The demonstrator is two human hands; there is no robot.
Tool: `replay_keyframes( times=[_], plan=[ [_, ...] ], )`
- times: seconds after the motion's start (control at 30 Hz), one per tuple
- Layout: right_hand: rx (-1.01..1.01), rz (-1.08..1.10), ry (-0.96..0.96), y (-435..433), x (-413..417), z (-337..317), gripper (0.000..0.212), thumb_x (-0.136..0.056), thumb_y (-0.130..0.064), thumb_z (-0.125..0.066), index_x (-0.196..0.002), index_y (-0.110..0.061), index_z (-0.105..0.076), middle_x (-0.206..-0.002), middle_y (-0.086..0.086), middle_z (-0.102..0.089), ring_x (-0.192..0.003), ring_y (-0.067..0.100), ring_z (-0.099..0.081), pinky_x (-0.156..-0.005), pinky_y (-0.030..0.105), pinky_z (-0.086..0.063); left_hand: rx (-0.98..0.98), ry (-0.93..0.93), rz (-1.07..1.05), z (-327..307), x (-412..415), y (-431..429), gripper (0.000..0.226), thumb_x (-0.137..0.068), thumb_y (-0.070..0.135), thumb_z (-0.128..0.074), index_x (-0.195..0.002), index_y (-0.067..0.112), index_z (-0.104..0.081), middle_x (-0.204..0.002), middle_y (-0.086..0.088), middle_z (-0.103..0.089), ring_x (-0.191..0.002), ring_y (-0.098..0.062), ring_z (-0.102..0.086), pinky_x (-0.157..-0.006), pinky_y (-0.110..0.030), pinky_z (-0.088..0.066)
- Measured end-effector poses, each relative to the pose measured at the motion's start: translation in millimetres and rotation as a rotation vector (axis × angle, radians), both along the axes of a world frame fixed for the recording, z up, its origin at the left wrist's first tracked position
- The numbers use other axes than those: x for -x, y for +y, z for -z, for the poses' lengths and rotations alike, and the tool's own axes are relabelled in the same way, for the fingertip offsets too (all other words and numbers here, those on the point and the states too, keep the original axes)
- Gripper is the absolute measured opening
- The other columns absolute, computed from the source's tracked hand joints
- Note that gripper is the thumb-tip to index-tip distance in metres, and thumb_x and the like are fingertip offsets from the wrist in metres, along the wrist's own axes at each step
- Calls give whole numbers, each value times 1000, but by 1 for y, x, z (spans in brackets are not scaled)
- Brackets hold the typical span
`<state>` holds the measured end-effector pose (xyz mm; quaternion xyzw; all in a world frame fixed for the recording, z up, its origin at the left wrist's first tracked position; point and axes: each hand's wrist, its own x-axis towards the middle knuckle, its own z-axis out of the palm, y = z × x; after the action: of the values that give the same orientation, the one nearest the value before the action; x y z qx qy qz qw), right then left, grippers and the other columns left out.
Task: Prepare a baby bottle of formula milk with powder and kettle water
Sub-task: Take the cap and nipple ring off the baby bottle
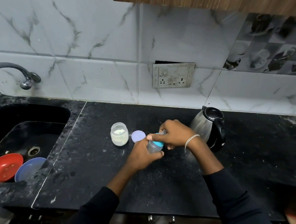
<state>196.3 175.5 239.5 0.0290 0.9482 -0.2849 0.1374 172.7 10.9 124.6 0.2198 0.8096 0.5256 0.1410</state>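
While both hands [158,143] grip the bottle [153,146], open counter [172,186] lies nearer.

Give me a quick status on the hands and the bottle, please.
Left hand holds bottle body. Right hand grips its teal cap. Powder jar open, lid beside it. Nothing in the way.

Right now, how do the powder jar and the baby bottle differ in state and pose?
The powder jar stands upright on the counter, untouched; the baby bottle is tilted, gripped by the left hand. The jar is open, its lilac lid lying beside it; the bottle carries its teal collar, which the right hand grips. The jar holds pale powder; the bottle looks empty, though that is hard to tell. Both are translucent.
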Motion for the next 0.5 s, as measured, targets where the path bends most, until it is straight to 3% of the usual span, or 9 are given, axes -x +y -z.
replay_keyframes(
  times=[0.03, 0.1, 0.17, 0.2, 0.27, 0.33, 0.4, 0.5],
  plan=[
    [-32, -37, 26, 1, 1, 2, 43, -85, -52, -77, -92, -10, -70, -75, 5, -76, -64, 22, -74, -63, 33, -59, 0, 4, 0, 0, -1, 0, 35, -80, 20, -88, -108, 26, -67, -96, 8, -74, -84, 2, -68, -70, -12, -50],
    [-40, -176, 22, 6, 2, 1, 31, -82, -31, -82, -109, -20, -71, -98, -3, -73, -86, 17, -70, -75, 31, -55, -12, -14, 1, 2, -2, -1, 38, -82, 15, -87, -113, 22, -68, -98, 8, -74, -83, 5, -67, -71, -11, -49],
    [46, -268, -43, 10, 2, 1, 60, -76, -19, -85, -130, -29, -63, -119, -3, -63, -104, 17, -66, -90, 34, -57, -11, -12, 0, 2, -3, -2, 42, -82, 14, -87, -118, 24, -67, -103, 10, -74, -88, 5, -68, -74, -10, -51],
    [94, -240, -69, 10, 2, 1, 69, -75, -23, -87, -137, -32, -58, -123, -2, -59, -105, 18, -67, -90, 36, -59, 8, 7, 1, 3, -2, -2, 42, -82, 17, -87, -117, 24, -66, -104, 9, -74, -90, 3, -68, -74, -11, -51],
    [114, -90, -75, 4, -1, 1, 69, -76, -48, -86, -136, -29, -58, -116, 2, -63, -86, 24, -76, -78, 41, -65, 25, 17, 2, 3, -1, -1, 36, -81, 19, -88, -110, 21, -65, -98, 8, -74, -84, 4, -67, -69, -11, -50],
    [36, 29, -34, -3, -3, 1, 61, -79, -67, -76, -108, -14, -68, -82, 5, -75, -58, 23, -74, -66, 40, -66, 29, 0, -7, 2, -2, 0, 33, -82, 19, -87, -108, 20, -66, -92, 8, -72, -80, 7, -67, -65, -8, -46],
    [-10, 35, -5, -5, -4, 1, 57, -85, -64, -71, -87, -7, -70, -61, 9, -73, -52, 23, -72, -61, 36, -62, 21, -16, -2, 3, -3, 0, 35, -82, 21, -87, -110, 23, -66, -95, 9, -72, -82, 3, -68, -66, -7, -46],
    [-21, -98, -13, 3, -2, -1, 31, -85, -39, -79, -103, -16, -71, -80, 3, -76, -67, 22, -74, -65, 34, -59, 19, 1, 4, 4, -5, -3, 35, -81, 21, -87, -108, 25, -64, -94, 11, -72, -83, 5, -66, -71, -12, -48]
  ],
)
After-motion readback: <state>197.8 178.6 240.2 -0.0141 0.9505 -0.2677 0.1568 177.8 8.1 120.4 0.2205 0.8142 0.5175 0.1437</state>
